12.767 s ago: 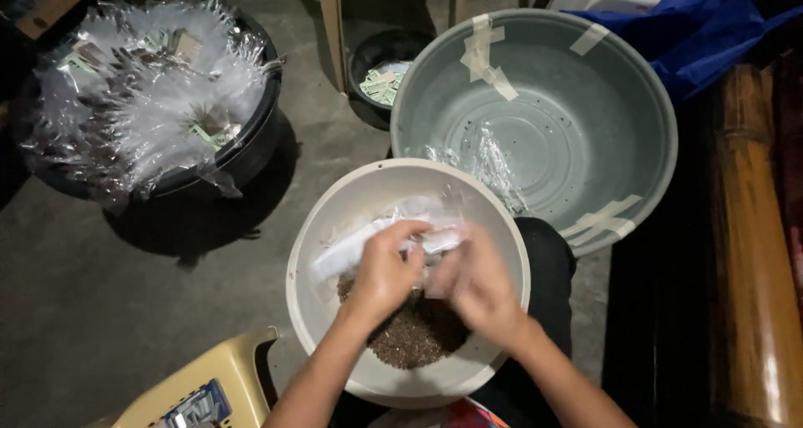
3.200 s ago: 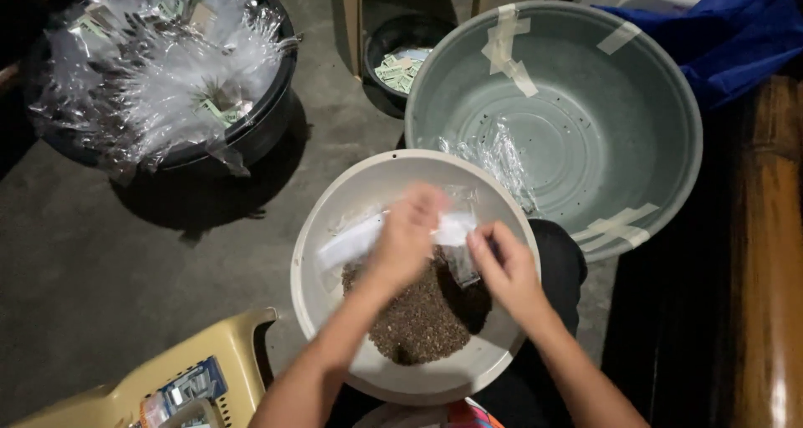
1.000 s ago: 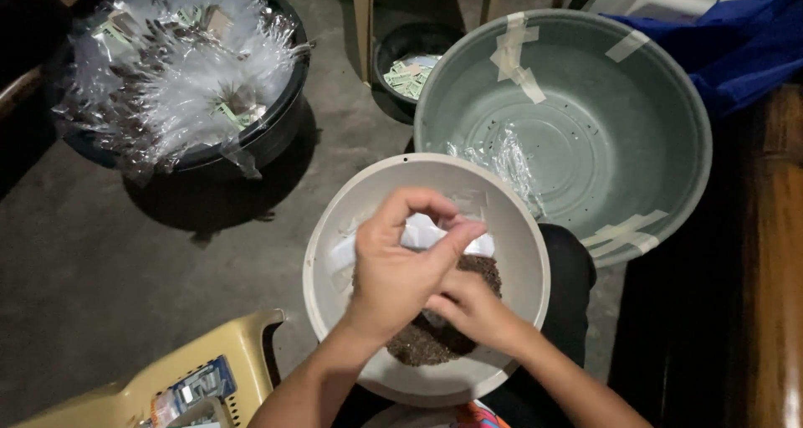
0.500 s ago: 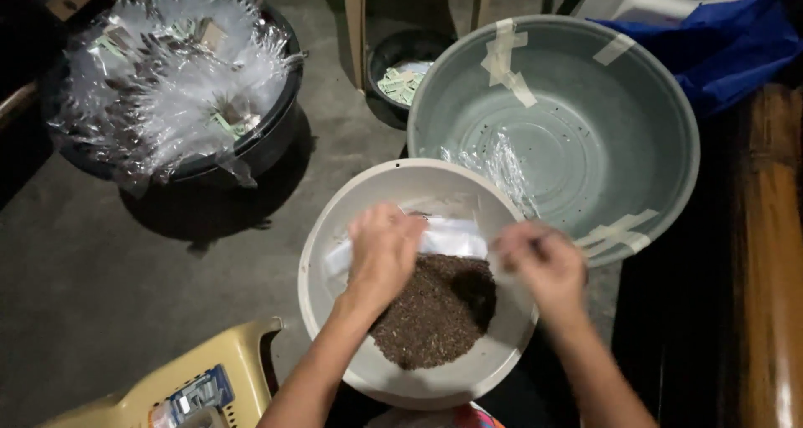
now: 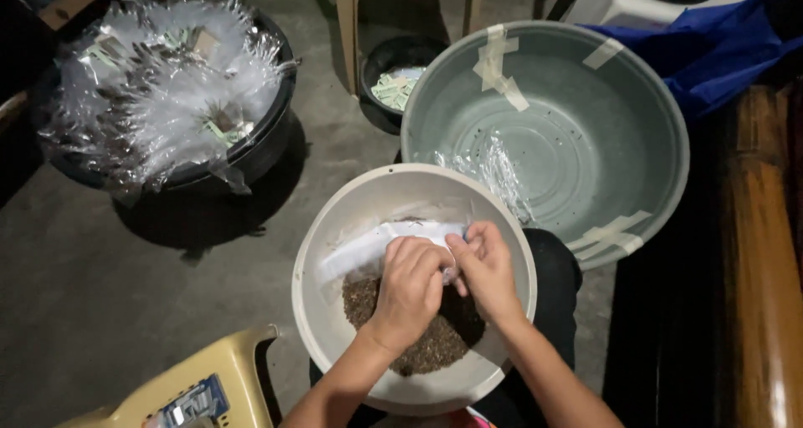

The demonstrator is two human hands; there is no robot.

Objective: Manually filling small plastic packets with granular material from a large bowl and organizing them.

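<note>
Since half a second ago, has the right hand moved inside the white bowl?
Yes. The right hand has moved left from the white bowl's right rim to the middle, meeting the left hand above the dark grains.

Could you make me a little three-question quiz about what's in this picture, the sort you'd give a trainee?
1. True or false: both hands, left hand and right hand, are over the white bowl that holds brown grains.
2. What fills the black tub at upper left? A. water B. clear plastic packets C. stones
3. Fill in: the big grey basin has strips of ____ stuck on its inside wall.

Key: 1 true. 2 B. 3 tape.
</note>
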